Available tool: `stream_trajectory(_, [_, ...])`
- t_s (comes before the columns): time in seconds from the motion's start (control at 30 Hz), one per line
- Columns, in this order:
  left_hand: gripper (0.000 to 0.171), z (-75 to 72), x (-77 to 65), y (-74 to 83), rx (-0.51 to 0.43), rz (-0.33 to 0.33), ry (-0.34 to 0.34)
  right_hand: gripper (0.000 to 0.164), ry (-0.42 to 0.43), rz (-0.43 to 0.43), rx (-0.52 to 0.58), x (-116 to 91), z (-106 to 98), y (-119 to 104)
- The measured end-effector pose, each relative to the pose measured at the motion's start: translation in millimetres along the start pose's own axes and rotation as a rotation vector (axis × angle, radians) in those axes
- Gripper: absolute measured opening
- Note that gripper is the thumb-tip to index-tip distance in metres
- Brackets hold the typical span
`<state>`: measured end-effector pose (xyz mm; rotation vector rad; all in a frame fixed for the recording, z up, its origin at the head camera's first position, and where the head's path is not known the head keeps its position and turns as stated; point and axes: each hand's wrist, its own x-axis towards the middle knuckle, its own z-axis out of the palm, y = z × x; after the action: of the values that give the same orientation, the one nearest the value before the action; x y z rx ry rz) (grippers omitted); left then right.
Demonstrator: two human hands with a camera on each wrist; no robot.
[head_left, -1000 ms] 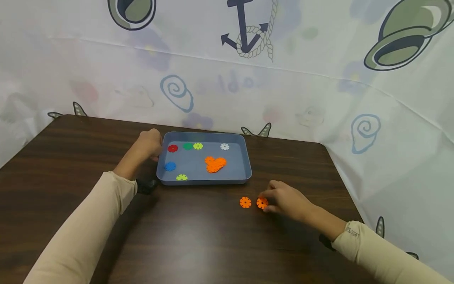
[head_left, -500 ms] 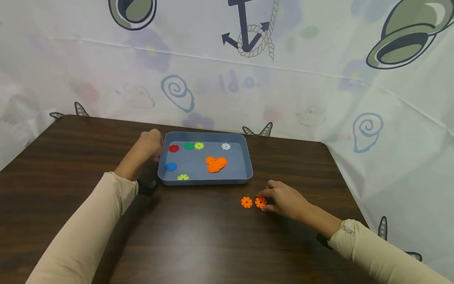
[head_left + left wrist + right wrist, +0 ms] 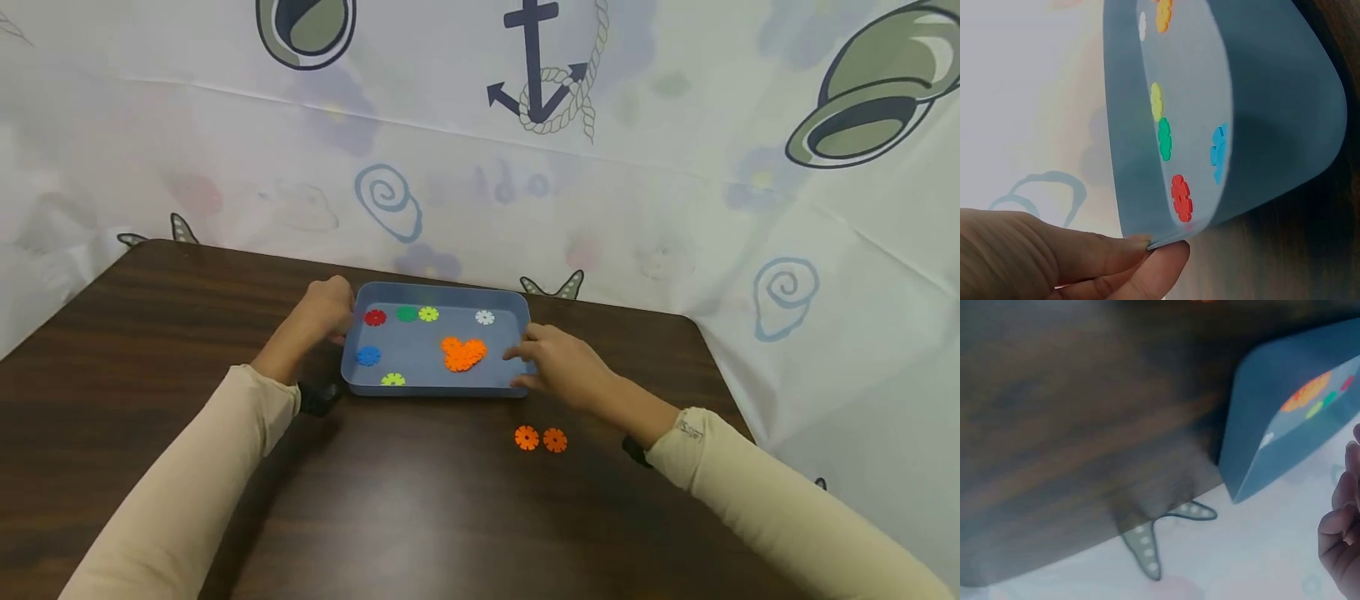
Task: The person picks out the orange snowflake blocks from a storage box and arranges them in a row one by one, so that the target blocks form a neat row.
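My left hand [image 3: 327,308] pinches the left rim of a blue-grey tray [image 3: 405,390] between thumb and fingers, as the left wrist view [image 3: 1129,256] shows. Inside lie notched plastic discs: a pile of orange discs [image 3: 463,356], a red disc [image 3: 375,317], a green disc [image 3: 407,314], a blue disc [image 3: 368,356], a white disc [image 3: 485,317] and two yellow-green ones. My right hand [image 3: 562,362] hovers over the tray's right edge, thumb and fingers parted with nothing between them. Two orange discs, a left one [image 3: 527,437] and a right one [image 3: 555,440], lie side by side on the table in front of the tray.
The dark wood-grain table [image 3: 360,517] runs back to a white printed cloth [image 3: 450,125] hanging behind it. A dark wrist strap [image 3: 318,398] shows below my left hand.
My right hand has let go of the right-hand orange disc, leaving it beside the other, and moved up and left to the tray. The left hand keeps its hold; the head view shifted slightly.
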<state>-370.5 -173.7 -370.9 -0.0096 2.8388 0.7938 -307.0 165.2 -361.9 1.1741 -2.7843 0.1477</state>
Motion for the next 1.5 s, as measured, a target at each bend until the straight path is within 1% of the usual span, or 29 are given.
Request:
stream_trajectory(0.07, [0.013,2.4,1.6,2.8,0.005,0.004,0.008,0.035,-0.056,0.012,-0.032,20.4,3.2,-0.7])
stream_trajectory(0.17, [0.008,6.1,3.1,7.9,0.006,0.009,0.013,0.039,-0.167,0.028,-0.052,44.4,14.9,-0.4])
stream_trajectory(0.27, [0.006,10.0,3.7,12.6,0.01,0.018,0.006,0.04,-0.248,0.023,-0.064,58.2,29.1,0.6])
stream_trajectory(0.33, [0.007,11.9,3.3,15.1,0.013,0.02,-0.005,0.041,-0.267,0.013,-0.081,63.3,37.3,0.3])
stream_trajectory(0.43, [0.01,13.8,3.3,16.7,0.021,0.016,-0.016,0.041,-0.256,0.004,-0.1,67.4,45.2,-1.4])
stream_trajectory(0.57, [0.013,14.6,4.2,15.6,0.034,0.017,-0.023,0.04,-0.23,-0.001,-0.127,70.3,49.8,-3.6])
stream_trajectory(0.67, [0.014,12.8,4.5,15.5,0.047,0.019,-0.016,0.037,-0.213,-0.022,-0.156,72.6,50.2,-4.5])
stream_trajectory(0.8, [0.016,8.5,2.5,17.0,0.067,0.006,-0.001,0.036,-0.195,-0.038,-0.168,76.6,48.8,-5.1])
stream_trajectory(0.9, [0.015,6.4,-0.1,16.3,0.082,-0.003,0.0,0.033,-0.189,-0.043,-0.187,77.9,49.2,-5.7])
stream_trajectory(1.03, [0.012,5.4,-3.0,13.6,0.084,-0.013,-0.006,0.031,-0.181,-0.055,-0.239,78.1,51.2,-6.8])
stream_trajectory(1.1, [0.013,5.3,-3.4,12.2,0.076,-0.013,-0.004,0.032,-0.184,-0.047,-0.255,78.5,51.2,-6.9])
stream_trajectory(1.2, [0.012,4.7,-3.4,10.5,0.071,-0.014,0.002,0.034,-0.189,-0.012,-0.262,79.0,49.0,-5.9])
stream_trajectory(1.3, [0.012,3.7,-3.3,8.7,0.078,-0.019,0.008,0.035,-0.189,0.028,-0.241,79.0,44.5,-3.6])
stream_trajectory(1.5, [0.011,0.7,-4.1,4.3,0.086,-0.031,0.002,0.031,-0.164,0.049,-0.193,77.8,37.7,1.5])
